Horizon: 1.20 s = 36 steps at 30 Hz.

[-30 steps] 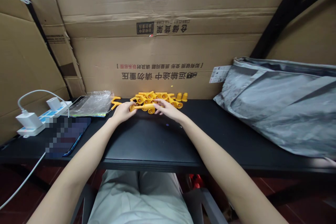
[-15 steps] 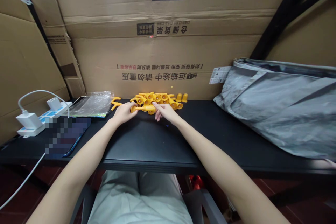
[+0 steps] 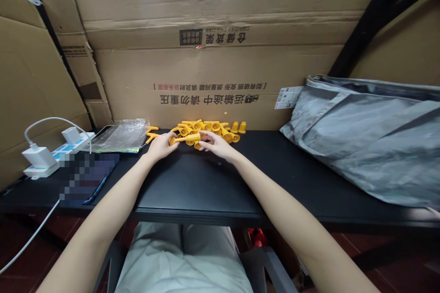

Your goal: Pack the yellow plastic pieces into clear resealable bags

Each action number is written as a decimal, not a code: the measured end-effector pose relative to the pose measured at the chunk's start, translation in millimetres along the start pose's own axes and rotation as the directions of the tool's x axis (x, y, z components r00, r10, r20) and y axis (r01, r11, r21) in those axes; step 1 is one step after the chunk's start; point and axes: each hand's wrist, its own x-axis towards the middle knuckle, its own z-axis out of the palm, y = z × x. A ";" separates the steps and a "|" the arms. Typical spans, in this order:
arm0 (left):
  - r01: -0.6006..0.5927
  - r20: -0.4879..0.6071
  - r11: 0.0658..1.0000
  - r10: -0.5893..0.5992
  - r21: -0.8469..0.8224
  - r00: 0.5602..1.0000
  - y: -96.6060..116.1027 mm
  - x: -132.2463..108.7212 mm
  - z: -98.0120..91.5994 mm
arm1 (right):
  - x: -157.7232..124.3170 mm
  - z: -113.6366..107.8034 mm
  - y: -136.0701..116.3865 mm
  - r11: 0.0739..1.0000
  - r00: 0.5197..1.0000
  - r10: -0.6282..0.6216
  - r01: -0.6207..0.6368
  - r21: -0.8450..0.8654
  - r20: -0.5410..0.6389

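Observation:
Between my hands lies a yellow plastic piece (image 3: 191,138), held sideways, with a flared cup at its left end, a thin stem and a wider ribbed cap part at its right. My left hand (image 3: 162,146) is closed on the cup end. My right hand (image 3: 216,145) pinches the ribbed cap end, its fingers partly hiding it. Just behind them is a pile of yellow cup-shaped pieces (image 3: 215,126), mouths mostly toward me. Two yellow caps (image 3: 242,127) stand upright to its right. Near my left hand lie loose yellow forked pieces (image 3: 151,137).
On the left of the black table (image 3: 192,187) are a clear plastic bag (image 3: 127,132), a dark phone (image 3: 99,178) and a white power strip (image 3: 41,171) with a cable. A large grey bag (image 3: 360,146) lies on the right. Cardboard (image 3: 213,68) walls the back.
The right hand's fingers have shifted on the cap end, with the lower fingers now tucked in closer. The held piece has moved slightly left and tilted a little.

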 end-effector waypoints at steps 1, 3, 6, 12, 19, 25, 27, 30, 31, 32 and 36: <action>-0.006 0.001 1.000 0.006 0.001 1.000 -0.7 -0.2 0.1 | 0.1 0.2 0.8 1.000 1.000 -0.009 0.009 -0.001 0.010; -0.022 0.004 1.000 0.022 0.003 1.000 -1.2 -0.7 0.1 | 0.4 0.3 2.1 1.000 1.000 -0.010 0.010 0.002 0.013; -0.037 0.003 0.999 0.037 0.004 0.999 0.4 -1.7 -0.6 | 1.2 -0.2 3.1 1.000 1.000 -0.010 0.010 0.005 -0.004; -0.034 0.003 0.999 0.034 0.000 0.999 3.7 -2.6 -0.9 | 2.4 -1.2 4.8 1.000 1.000 -0.024 0.024 0.017 -0.020; -0.042 0.005 0.999 0.042 -0.004 0.999 3.7 -3.1 0.3 | 3.9 -1.2 8.1 0.999 0.999 -0.032 0.032 0.029 -0.026; -0.044 0.005 0.999 0.044 0.001 0.999 3.9 -3.0 0.5 | 3.5 -0.3 7.2 1.000 0.999 -0.012 0.013 0.029 -0.039; -0.046 0.004 0.999 0.046 0.001 0.999 3.8 -2.9 0.5 | 3.7 0.1 7.6 0.999 0.999 -0.006 0.007 0.031 -0.039; -0.050 0.000 0.999 0.050 0.006 0.999 3.5 -2.8 0.6 | 4.1 0.5 9.1 0.999 0.999 -0.006 0.007 0.038 -0.040; -0.051 -0.003 0.999 0.051 0.008 0.999 3.4 -2.9 0.7 | 4.2 0.6 9.6 0.999 0.999 -0.007 0.008 0.041 -0.040; -0.053 -0.008 0.999 0.053 0.012 0.999 3.3 -3.0 0.8 | 4.4 0.7 10.1 0.999 0.999 -0.008 0.009 0.043 -0.039; -0.060 -0.024 0.998 0.060 0.025 0.998 2.9 -3.4 1.6 | 4.8 1.0 11.0 0.999 0.999 -0.009 0.011 0.045 -0.035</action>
